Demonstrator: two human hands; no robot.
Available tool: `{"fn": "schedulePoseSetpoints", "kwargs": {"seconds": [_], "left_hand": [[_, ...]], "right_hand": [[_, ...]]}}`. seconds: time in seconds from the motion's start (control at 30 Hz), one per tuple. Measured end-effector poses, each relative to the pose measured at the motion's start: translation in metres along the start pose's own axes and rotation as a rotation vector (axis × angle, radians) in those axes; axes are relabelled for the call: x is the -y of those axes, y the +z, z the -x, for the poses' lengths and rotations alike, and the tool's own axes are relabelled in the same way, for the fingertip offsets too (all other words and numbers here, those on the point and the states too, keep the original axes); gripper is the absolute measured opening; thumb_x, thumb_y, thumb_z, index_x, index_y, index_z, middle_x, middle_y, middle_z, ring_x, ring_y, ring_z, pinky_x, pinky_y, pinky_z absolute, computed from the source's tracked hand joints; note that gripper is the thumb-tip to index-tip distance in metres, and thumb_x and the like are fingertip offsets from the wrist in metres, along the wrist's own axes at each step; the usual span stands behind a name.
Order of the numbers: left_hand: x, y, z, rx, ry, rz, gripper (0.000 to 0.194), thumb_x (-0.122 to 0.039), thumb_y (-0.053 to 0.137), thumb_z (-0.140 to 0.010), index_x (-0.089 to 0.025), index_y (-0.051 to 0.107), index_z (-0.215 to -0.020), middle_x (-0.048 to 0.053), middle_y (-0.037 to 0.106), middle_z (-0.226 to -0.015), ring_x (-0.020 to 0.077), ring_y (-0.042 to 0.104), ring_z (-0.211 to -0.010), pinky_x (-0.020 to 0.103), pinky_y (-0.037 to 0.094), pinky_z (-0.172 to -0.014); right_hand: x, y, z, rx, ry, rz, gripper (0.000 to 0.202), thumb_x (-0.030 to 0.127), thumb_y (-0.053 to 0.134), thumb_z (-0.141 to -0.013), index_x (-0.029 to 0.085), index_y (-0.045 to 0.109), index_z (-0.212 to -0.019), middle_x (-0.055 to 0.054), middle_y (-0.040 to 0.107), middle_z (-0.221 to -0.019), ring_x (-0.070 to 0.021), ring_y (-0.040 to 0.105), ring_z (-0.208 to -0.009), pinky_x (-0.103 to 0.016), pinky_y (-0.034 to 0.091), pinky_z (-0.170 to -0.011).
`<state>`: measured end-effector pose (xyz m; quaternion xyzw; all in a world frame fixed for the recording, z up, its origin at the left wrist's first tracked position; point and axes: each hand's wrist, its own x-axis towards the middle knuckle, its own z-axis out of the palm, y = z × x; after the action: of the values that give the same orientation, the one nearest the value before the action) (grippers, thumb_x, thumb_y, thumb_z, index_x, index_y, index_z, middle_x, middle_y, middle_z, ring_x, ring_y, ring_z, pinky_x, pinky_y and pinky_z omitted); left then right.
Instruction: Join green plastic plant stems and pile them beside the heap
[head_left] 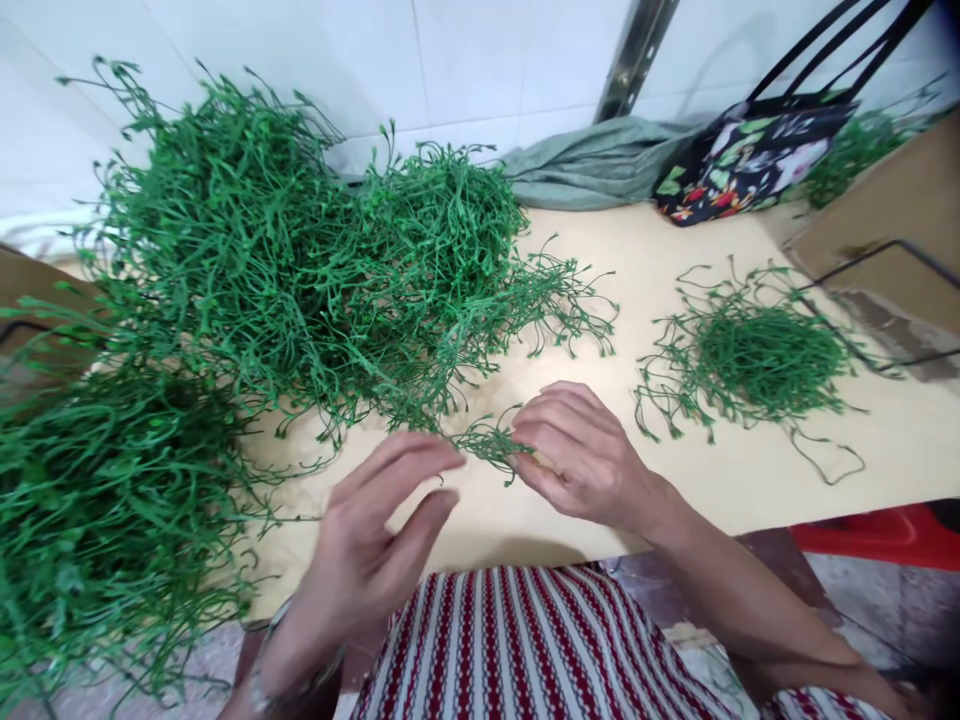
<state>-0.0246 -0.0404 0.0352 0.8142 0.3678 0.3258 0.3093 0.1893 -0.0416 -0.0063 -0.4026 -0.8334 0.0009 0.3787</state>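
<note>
My right hand pinches a small bunch of green stems whose budded tips point left, over the near part of the table. Just left of that bunch is my left hand, its thumb and fingers apart and nothing visible between them. A large heap of curly green stems with small buds lies behind my hands, and some stems spread out from it to the right. Another thick pile fills the left side. To the right a smaller round pile lies by itself.
The pale table meets a tiled wall. At the back are a grey-green cloth and a black floral bag. A cardboard box with a dark wire frame stands on the right, and a red object is below the table edge.
</note>
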Motion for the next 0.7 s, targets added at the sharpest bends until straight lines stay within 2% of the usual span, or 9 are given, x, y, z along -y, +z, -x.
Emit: {"fn": "schedulePoseSetpoints", "kwargs": {"seconds": [0.03,0.07,0.17,0.23,0.43,0.5,0.6,0.7], "left_hand": [[0.006,0.011,-0.007,-0.01,0.027,-0.08,0.028,-0.01,0.055,-0.078,-0.02,0.057,-0.104,0.008,0.06,-0.101,0.0201,0.054,-0.097,0.034,0.044,-0.083],[0.014,0.021,-0.013,0.03,0.049,-0.115,0.028,-0.01,0.055,-0.078,-0.018,0.056,-0.105,0.009,0.059,-0.102,0.0208,0.053,-0.1,0.036,0.043,-0.086],[0.031,0.045,-0.024,0.08,0.092,-0.04,0.016,-0.01,0.052,-0.079,-0.016,0.054,-0.093,0.008,0.058,-0.091,0.0184,0.054,-0.091,0.035,0.046,-0.08],[0.037,0.052,-0.025,0.026,0.118,-0.025,0.01,-0.008,0.051,-0.079,-0.017,0.052,-0.084,0.006,0.057,-0.086,0.0173,0.054,-0.086,0.033,0.047,-0.076],[0.04,0.056,-0.02,-0.225,0.297,-0.23,0.022,-0.004,0.055,-0.073,-0.018,0.051,-0.089,0.008,0.054,-0.091,0.0197,0.052,-0.089,0.037,0.046,-0.076],[0.041,0.057,-0.02,-0.266,0.329,-0.266,0.023,-0.003,0.056,-0.071,-0.018,0.051,-0.087,0.009,0.054,-0.092,0.0206,0.052,-0.089,0.038,0.046,-0.075],[0.039,0.057,-0.021,-0.189,0.337,-0.172,0.019,-0.002,0.054,-0.072,-0.018,0.049,-0.081,0.005,0.054,-0.079,0.0179,0.051,-0.079,0.036,0.045,-0.071],[0.036,0.052,-0.024,-0.074,0.225,-0.078,0.015,-0.003,0.051,-0.074,-0.017,0.052,-0.08,0.003,0.055,-0.071,0.0179,0.049,-0.077,0.036,0.042,-0.072]], "right_hand": [[0.002,0.001,0.0,-0.006,-0.002,-0.009,0.004,0.011,0.057,-0.077,0.015,0.056,-0.079,-0.006,0.064,-0.078,-0.0168,0.057,-0.077,-0.037,0.047,-0.078],[0.003,0.001,0.0,-0.012,-0.003,-0.019,0.003,0.012,0.057,-0.078,0.015,0.056,-0.079,-0.005,0.063,-0.077,-0.0165,0.057,-0.077,-0.037,0.047,-0.078],[0.005,0.004,0.003,-0.026,-0.002,-0.037,0.002,0.015,0.056,-0.08,0.016,0.056,-0.081,-0.005,0.063,-0.077,-0.0162,0.057,-0.076,-0.037,0.048,-0.077],[0.005,0.005,0.006,-0.032,-0.007,-0.036,0.003,0.015,0.057,-0.08,0.016,0.056,-0.083,-0.005,0.063,-0.078,-0.0162,0.058,-0.077,-0.037,0.047,-0.077],[0.005,0.007,0.007,-0.028,0.006,0.093,0.003,0.016,0.057,-0.081,0.016,0.056,-0.078,-0.004,0.063,-0.074,-0.015,0.058,-0.074,-0.037,0.046,-0.082],[0.006,0.007,0.007,-0.017,0.019,0.126,0.007,0.016,0.056,-0.081,0.017,0.055,-0.074,-0.002,0.062,-0.07,-0.0143,0.058,-0.071,-0.037,0.045,-0.083],[0.008,0.008,0.007,-0.002,0.037,0.132,0.01,0.017,0.055,-0.081,0.016,0.054,-0.071,-0.002,0.061,-0.068,-0.014,0.056,-0.068,-0.037,0.045,-0.082],[0.009,0.01,0.007,0.001,0.054,0.096,0.01,0.017,0.056,-0.081,0.015,0.054,-0.071,-0.003,0.061,-0.067,-0.0145,0.055,-0.067,-0.037,0.046,-0.079]]}}
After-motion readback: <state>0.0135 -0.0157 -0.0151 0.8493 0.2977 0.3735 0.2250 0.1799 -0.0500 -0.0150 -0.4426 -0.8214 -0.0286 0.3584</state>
